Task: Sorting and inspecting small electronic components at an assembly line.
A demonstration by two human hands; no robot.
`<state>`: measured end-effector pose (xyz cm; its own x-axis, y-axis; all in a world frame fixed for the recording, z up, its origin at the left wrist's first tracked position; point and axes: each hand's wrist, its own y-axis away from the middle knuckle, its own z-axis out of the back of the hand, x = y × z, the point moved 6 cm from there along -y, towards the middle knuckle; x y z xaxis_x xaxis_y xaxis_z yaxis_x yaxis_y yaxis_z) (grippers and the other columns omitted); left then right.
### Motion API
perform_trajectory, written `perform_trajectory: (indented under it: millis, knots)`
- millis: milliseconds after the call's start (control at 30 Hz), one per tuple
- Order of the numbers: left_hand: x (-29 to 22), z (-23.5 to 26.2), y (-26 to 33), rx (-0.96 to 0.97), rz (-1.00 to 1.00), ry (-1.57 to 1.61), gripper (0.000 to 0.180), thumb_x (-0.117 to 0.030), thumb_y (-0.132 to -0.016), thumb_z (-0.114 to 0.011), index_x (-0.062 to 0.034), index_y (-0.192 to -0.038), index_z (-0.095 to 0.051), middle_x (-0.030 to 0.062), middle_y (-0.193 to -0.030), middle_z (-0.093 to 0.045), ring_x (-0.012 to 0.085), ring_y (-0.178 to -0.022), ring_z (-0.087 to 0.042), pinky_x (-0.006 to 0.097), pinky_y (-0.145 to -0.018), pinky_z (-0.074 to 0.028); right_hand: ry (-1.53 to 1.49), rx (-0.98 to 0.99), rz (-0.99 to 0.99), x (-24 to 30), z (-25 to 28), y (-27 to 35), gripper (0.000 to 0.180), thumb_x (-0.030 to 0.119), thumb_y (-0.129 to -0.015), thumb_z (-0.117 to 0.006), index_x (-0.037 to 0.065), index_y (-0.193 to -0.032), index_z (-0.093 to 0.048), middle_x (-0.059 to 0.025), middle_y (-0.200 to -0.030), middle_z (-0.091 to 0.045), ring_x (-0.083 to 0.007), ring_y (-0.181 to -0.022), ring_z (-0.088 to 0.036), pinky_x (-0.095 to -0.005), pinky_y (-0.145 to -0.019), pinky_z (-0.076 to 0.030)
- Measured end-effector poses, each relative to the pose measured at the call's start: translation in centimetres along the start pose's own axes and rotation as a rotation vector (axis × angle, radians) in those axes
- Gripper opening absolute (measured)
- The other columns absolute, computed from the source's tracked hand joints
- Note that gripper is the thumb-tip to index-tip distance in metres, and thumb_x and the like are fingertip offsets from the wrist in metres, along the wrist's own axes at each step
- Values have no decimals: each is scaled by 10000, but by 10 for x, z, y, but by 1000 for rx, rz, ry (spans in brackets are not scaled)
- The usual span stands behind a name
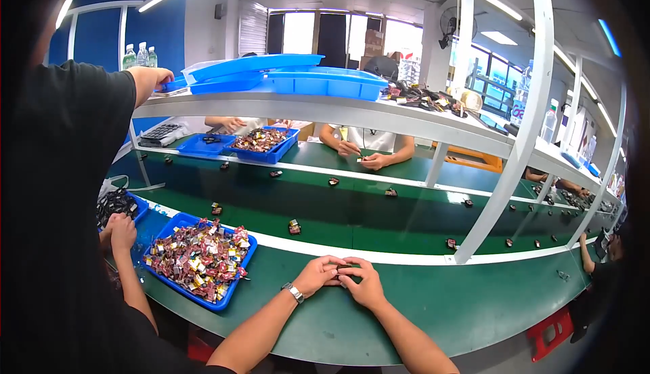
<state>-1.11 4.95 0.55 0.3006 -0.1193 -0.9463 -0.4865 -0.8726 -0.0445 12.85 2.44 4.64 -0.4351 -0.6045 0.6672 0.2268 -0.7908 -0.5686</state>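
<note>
Over the green bench, my left hand [315, 276], with a watch on its wrist, and my right hand [364, 286] meet fingertip to fingertip. Between them they pinch a small dark piece [344, 269]; the fingers cover much of it, so its kind does not show. Left of my hands, a blue tray [248, 267] holds a heap of small red, yellow and white wired parts [196, 259]. Beyond the white rail, a small part [294, 227] lies on the green conveyor belt [325, 215].
A white frame post [504, 164] rises at the right, under a shelf with blue trays [325, 84]. A person in black [74, 191] reaches over at the left. Across the belt, a co-worker's hands [362, 157] hold a small part. A red stool [550, 333] stands lower right.
</note>
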Motion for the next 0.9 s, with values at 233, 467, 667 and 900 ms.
perform_trajectory:
  millis: [233, 467, 667, 900]
  knots:
    - [-3, 5, 0, -21, -8, 16, 268, 23, -953, -471, -9, -1217, -504, 133, -1150, -629, 192, -1032, -635, 330, -900, -555, 54, 6, 89, 13, 5, -4, 185, 99, -761, -729, 124, -943, -744, -58, -1143, -635, -259, -1101, -565, -380, -940, -474]
    - [-3, 1, 0, -11, -31, 22, 268, 16, -954, -475, -15, -1218, -506, 123, -1138, -632, 182, -1028, -634, 324, -892, -555, 39, -42, 12, 2, 0, -1, 183, 96, -750, -729, 132, -929, -746, -66, -1120, -642, -259, -1089, -570, -369, -937, -469]
    - [0, 7, 1, -82, -37, 9, 273, 19, -951, -480, -18, -1221, -506, 117, -1134, -632, 172, -1024, -632, 315, -883, -556, 45, -74, 55, 7, -3, -2, 193, 96, -754, -723, 134, -941, -746, -68, -1129, -640, -260, -1094, -569, -368, -942, -465]
    - [-2, 5, 0, -60, -28, 4, 282, 41, -950, -450, 0, -1224, -501, 136, -1148, -627, 196, -1037, -633, 318, -884, -562, 20, -65, 7, -2, -3, -2, 199, 101, -751, -726, 131, -947, -746, -70, -1141, -640, -260, -1110, -564, -368, -945, -462]
